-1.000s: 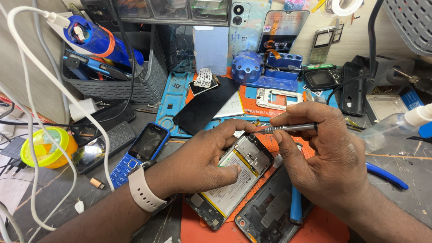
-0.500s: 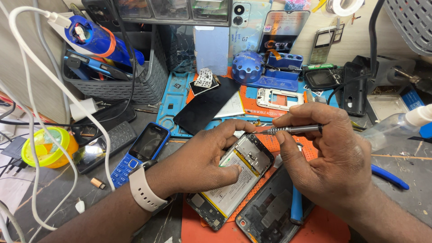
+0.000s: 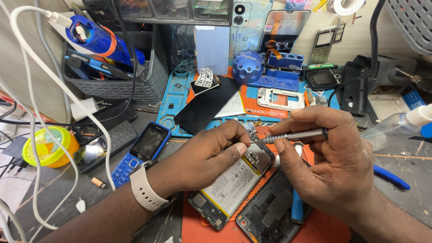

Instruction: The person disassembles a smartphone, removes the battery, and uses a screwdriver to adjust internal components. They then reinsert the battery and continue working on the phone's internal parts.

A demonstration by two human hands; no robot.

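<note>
While the left hand pinches the top edge of the opened smartphone to steady it on the orange mat, the right hand grips a slim metal screwdriver, its tip at the phone's upper corner. The phone lies face down, battery exposed — a slip of the tip could likely gouge the board or puncture the battery. A loosened screw might roll off into the clutter: a second phone shell just beside, a blue keypad phone to the left.
</note>
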